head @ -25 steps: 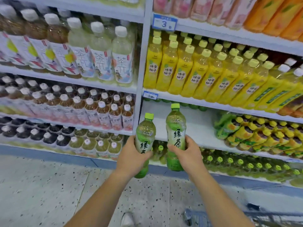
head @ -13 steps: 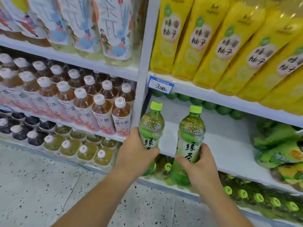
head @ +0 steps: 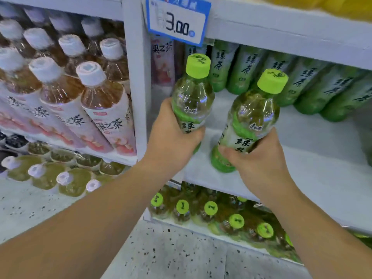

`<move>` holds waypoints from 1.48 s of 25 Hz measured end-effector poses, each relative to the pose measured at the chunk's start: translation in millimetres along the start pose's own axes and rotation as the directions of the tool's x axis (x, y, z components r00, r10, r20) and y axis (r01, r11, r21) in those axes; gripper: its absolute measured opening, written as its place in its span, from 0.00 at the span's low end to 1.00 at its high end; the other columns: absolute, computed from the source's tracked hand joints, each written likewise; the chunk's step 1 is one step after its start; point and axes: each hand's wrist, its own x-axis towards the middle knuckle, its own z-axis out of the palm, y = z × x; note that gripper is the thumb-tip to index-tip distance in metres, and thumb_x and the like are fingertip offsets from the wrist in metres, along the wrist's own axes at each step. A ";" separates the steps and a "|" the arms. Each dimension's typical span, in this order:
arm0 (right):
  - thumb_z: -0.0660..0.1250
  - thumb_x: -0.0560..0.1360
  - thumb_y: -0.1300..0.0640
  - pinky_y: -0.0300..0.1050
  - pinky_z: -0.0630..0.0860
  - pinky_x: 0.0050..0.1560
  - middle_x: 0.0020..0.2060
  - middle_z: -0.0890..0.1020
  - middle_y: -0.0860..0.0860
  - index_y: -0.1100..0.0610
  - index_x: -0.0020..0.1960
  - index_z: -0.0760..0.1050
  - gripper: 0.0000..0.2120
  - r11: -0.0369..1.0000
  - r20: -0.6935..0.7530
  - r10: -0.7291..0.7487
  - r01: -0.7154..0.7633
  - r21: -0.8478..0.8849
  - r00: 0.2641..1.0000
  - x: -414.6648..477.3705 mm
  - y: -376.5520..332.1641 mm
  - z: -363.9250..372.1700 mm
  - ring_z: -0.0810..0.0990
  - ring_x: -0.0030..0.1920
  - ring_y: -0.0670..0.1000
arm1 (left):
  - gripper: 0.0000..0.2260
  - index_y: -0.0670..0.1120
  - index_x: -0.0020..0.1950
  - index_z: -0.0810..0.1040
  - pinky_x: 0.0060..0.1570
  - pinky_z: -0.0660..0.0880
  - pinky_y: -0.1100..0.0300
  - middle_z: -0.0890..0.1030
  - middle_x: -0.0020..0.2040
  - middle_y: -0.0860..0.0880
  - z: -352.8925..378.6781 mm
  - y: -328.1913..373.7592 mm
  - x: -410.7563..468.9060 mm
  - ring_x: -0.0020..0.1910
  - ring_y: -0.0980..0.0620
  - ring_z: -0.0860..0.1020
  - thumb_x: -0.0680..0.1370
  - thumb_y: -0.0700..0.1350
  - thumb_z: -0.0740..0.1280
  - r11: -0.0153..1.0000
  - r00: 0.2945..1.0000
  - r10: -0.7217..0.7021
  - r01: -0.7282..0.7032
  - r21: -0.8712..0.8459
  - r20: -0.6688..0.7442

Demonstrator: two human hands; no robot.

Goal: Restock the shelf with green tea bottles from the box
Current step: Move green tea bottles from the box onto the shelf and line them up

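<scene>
Left hand (head: 171, 137) curled around one green tea bottle (head: 192, 97), right hand (head: 261, 164) around another bottle (head: 251, 117), above bare shelf (head: 312, 158) front.

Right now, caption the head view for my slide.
Left hand grips one green tea bottle, right hand a second bottle, at the white shelf.

White shelf (head: 314, 170): green tea bottles (head: 242, 73) standing along back.

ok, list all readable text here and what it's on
"3.00": price tag; its other print is blurred.
"绿茶": back-row green bottles; partly covered on left bottle and right bottle, gripped by left hand and right hand.
"果之茶": pink-labelled bottles.
Brand marks on held bottles: blurred.
</scene>
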 end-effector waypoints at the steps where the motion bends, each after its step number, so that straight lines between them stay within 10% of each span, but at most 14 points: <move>1: 0.83 0.65 0.53 0.41 0.81 0.48 0.50 0.84 0.41 0.49 0.62 0.73 0.30 1.000 -0.004 -0.019 0.019 0.000 1.000 2.9 2.8 2.3 0.84 0.49 0.39 | 0.26 0.55 0.62 0.69 0.43 0.67 0.81 0.76 0.49 0.65 2.6 -1.3 3.3 0.47 0.78 0.73 0.70 0.43 0.79 1.000 1.000 0.014 -0.014 0.005 -0.001; 12: 0.80 0.69 0.50 0.24 0.71 0.45 0.50 0.76 0.20 0.23 0.52 0.66 0.30 0.991 0.058 -0.065 0.071 -0.113 0.996 -11.8 27.8 11.6 0.74 0.53 0.24 | 0.28 0.55 0.69 0.73 0.60 0.71 0.57 0.74 0.59 0.53 10.8 -40.7 -6.2 0.60 0.53 0.73 0.71 0.50 0.79 0.968 0.996 -0.085 0.076 0.240 0.028; 22: 0.79 0.71 0.54 0.21 0.71 0.44 0.47 0.78 0.30 0.46 0.64 0.73 0.25 0.987 -0.006 -0.158 0.157 -0.032 0.987 99.4 47.7 38.2 0.76 0.48 0.25 | 0.21 0.48 0.68 0.73 0.59 0.75 0.54 0.81 0.59 0.49 51.9 -53.3 73.8 0.59 0.48 0.79 0.76 0.41 0.73 0.987 0.988 -0.049 0.070 0.144 -0.146; 37: 0.76 0.71 0.43 0.21 0.70 0.45 0.47 0.81 0.28 0.43 0.63 0.76 0.23 0.987 -0.072 -0.158 0.158 0.000 0.985 148.8 49.0 69.3 0.78 0.47 0.28 | 0.21 0.58 0.69 0.71 0.57 0.76 0.54 0.83 0.61 0.55 58.6 -74.9 107.1 0.59 0.48 0.80 0.78 0.59 0.69 0.960 0.983 -0.114 0.146 0.237 -0.141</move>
